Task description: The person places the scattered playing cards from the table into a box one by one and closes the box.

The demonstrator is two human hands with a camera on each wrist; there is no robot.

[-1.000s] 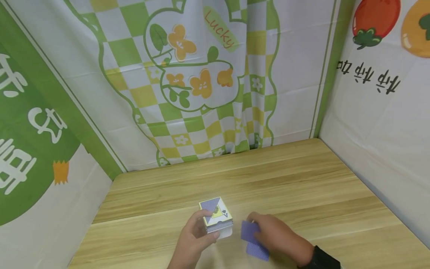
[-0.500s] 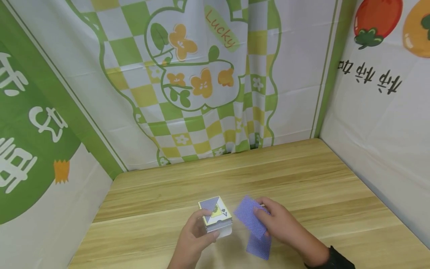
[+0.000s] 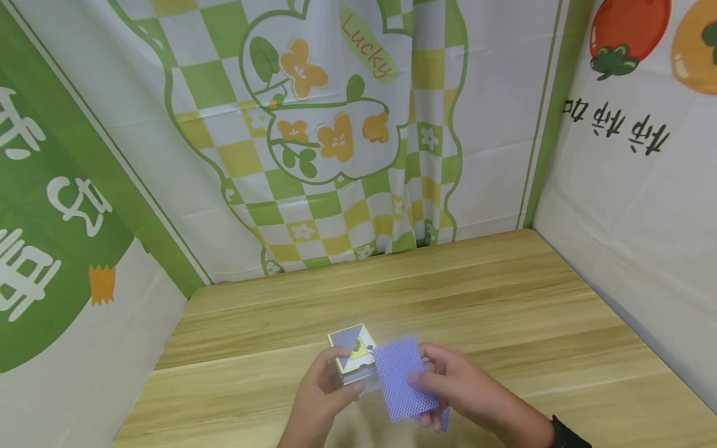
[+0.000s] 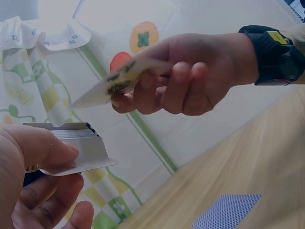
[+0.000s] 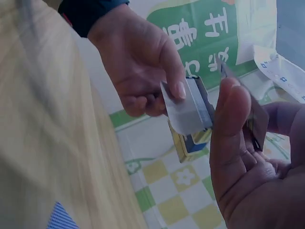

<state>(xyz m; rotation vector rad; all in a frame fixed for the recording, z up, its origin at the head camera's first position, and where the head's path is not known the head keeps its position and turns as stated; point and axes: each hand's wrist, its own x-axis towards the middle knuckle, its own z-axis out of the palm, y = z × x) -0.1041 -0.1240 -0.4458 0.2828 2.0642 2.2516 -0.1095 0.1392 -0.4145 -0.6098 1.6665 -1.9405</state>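
Observation:
My left hand (image 3: pixel 322 395) grips a playing card box (image 3: pixel 355 354) printed with an ace of spades corner. Its white flap (image 4: pixel 88 160) hangs open, and the edges of the cards inside show in the left wrist view. Between thumb and fingers, my right hand (image 3: pixel 467 382) pinches a playing card (image 3: pixel 396 379), blue patterned back up, just right of the box and overlapping its edge in the head view. The underside of this card (image 4: pixel 112 88) bears a dark and yellow print. Mostly hidden beneath my right hand, another blue-backed card (image 4: pixel 228 211) lies on the table.
The wooden table (image 3: pixel 269 323) spreads around both hands. Printed cloth hangs behind it and at both sides, with a green and yellow checked panel (image 3: pixel 325 211) at the back. A dark band (image 4: pixel 279 57) circles the right wrist.
My right hand has lifted a blue-backed card off the table and carried it left toward the box. The other card stays on the table; my left hand has barely moved.

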